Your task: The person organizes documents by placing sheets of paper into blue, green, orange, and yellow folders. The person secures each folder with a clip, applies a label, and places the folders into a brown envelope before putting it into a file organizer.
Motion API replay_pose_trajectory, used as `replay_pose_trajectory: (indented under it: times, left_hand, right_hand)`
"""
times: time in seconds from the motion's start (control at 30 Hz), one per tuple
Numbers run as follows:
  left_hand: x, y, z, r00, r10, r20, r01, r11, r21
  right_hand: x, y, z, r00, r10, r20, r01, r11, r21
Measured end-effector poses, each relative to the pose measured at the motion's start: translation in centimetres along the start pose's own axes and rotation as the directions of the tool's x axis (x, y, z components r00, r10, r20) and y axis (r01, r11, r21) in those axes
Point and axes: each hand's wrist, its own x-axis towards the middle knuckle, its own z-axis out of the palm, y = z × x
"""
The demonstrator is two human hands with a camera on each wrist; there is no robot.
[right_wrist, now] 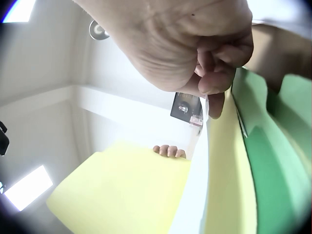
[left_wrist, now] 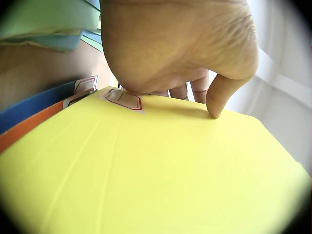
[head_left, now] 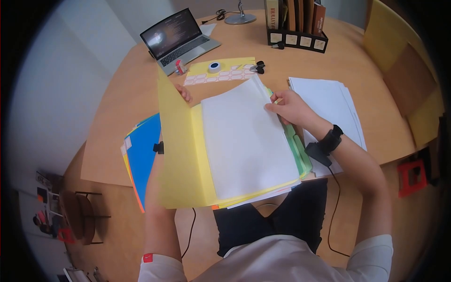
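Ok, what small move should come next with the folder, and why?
Probably the right hand should lay the edge of the white paper flat in the yellow folder and let go. It pinches the paper near the top of its right edge, while the left hand holds the folder's cover raised; closing the cover now might trap those fingers.

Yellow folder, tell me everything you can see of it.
The yellow folder looks like thin, matte card, with faint crease lines on its cover and a red-bordered label at the cover's edge. It is open over the near edge of the table: the cover stands raised, its edge pinched by the left hand, while white paper lies against the other half. Green folders show past its right side.
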Motion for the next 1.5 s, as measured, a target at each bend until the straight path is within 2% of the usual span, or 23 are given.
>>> replay_pose_trajectory:
  times: [0.13,0.17,0.23,0.27,0.3,0.37,0.4,0.5,0.53,0.57,0.63,0.67,0.73,0.83,0.9,0.93,1.0,1.1,1.2,1.3,1.4,1.43,1.5]
  left_hand:
    - [-0.4,0.4,1.8,0.995,-0.008,-0.095,0.014,0.998,0.062]
    - [-0.4,0.6,2.1,0.997,0.014,-0.082,-0.002,0.99,0.141]
    - [-0.4,1.4,2.7,0.999,-0.006,-0.035,0.011,0.987,0.162]
    - [-0.5,1.5,3.1,0.998,-0.011,-0.056,0.021,0.984,0.179]
    - [-0.5,1.6,3.5,0.997,-0.017,-0.078,0.032,0.98,0.195]
    - [-0.6,0.9,4.7,0.978,-0.011,-0.209,0.061,0.97,0.236]
    - [-0.6,0.8,4.0,0.982,-0.059,-0.177,0.107,0.956,0.274]
    - [-0.7,0.2,6.3,0.973,-0.112,-0.202,0.199,0.852,0.484]
    - [-0.8,-0.1,4.3,0.961,-0.186,-0.204,0.271,0.785,0.558]
    - [-0.8,0.0,4.8,0.966,-0.194,-0.171,0.259,0.7,0.665]
    - [-0.7,0.2,5.6,0.97,-0.22,-0.108,0.206,0.496,0.844]
    - [-0.8,0.0,5.6,0.972,-0.215,-0.093,0.186,0.469,0.864]
    - [-0.6,-0.3,5.6,0.977,-0.208,-0.056,0.139,0.409,0.902]
    - [-0.5,0.0,6.4,0.967,-0.224,-0.122,0.192,0.328,0.925]
    - [-0.4,-0.2,6.0,0.964,-0.239,-0.119,0.204,0.37,0.906]
    - [-0.5,-0.1,6.0,0.961,-0.248,-0.12,0.213,0.39,0.896]
    - [-0.5,0.1,5.9,0.951,-0.284,-0.121,0.221,0.352,0.91]
    - [-0.6,0.0,6.0,0.944,-0.299,-0.139,0.247,0.362,0.899]
    - [-0.5,0.0,6.0,0.947,-0.299,-0.121,0.23,0.362,0.903]
    - [-0.5,0.1,6.0,0.951,-0.29,-0.109,0.21,0.344,0.915]
    - [-0.4,-0.2,5.7,0.958,-0.275,-0.078,0.171,0.333,0.927]
    - [-0.4,-0.4,5.6,0.96,-0.272,-0.06,0.151,0.326,0.933]
    - [-0.3,-0.7,5.5,0.957,-0.28,-0.077,0.196,0.423,0.885]
  right_hand:
    - [0.3,-0.5,0.9,1.0,0.0,0.007,0.001,0.992,-0.13]
    - [0.3,-0.5,1.0,1.0,-0.006,0.012,0.008,0.987,-0.16]
    - [0.5,-0.2,1.3,0.997,-0.07,0.036,0.076,0.971,-0.225]
    - [0.4,-0.1,1.5,0.994,-0.101,0.05,0.11,0.96,-0.256]
    - [0.3,-0.1,1.5,0.993,-0.11,0.045,0.118,0.937,-0.329]
    - [-0.4,-1.2,1.4,0.991,-0.13,0.035,0.131,0.872,-0.472]
    - [-0.8,-1.8,1.4,0.99,-0.139,0.015,0.125,0.835,-0.536]
    - [-1.3,-2.7,1.1,0.982,-0.181,-0.055,0.093,0.715,-0.693]
    - [-0.7,-2.8,0.6,0.975,-0.204,-0.084,0.079,0.679,-0.73]
    - [0.0,-2.9,0.0,0.968,-0.227,-0.11,0.063,0.642,-0.764]
    - [2.5,-2.6,-2.0,0.963,-0.227,-0.145,0.043,0.663,-0.747]
    - [3.8,-2.1,-2.8,0.96,-0.225,-0.164,0.033,0.676,-0.737]
    - [6.2,-0.6,-3.6,0.926,-0.326,-0.19,0.068,0.639,-0.766]
    - [9.6,0.2,-4.3,0.896,-0.423,-0.137,0.159,0.593,-0.789]
    - [12.3,1.8,-3.7,0.836,-0.536,-0.119,0.241,0.552,-0.798]
    - [13.2,1.9,-3.5,0.854,-0.507,-0.116,0.233,0.572,-0.787]
    - [14.7,2.2,-3.2,0.887,-0.45,-0.107,0.216,0.609,-0.763]
    - [15.0,1.8,-3.0,0.938,-0.324,-0.125,0.163,0.729,-0.665]
    - [15.5,2.8,-3.0,0.884,-0.44,-0.159,0.247,0.728,-0.64]
    - [14.6,0.9,-2.1,0.838,-0.516,-0.175,0.373,0.777,-0.506]
    - [12.1,-3.0,-0.4,0.867,-0.492,0.077,0.489,0.813,-0.317]
    - [11.0,-4.1,0.5,0.856,-0.503,0.122,0.506,0.765,-0.398]
    - [9.3,-5.7,2.2,0.831,-0.513,0.213,0.538,0.644,-0.544]
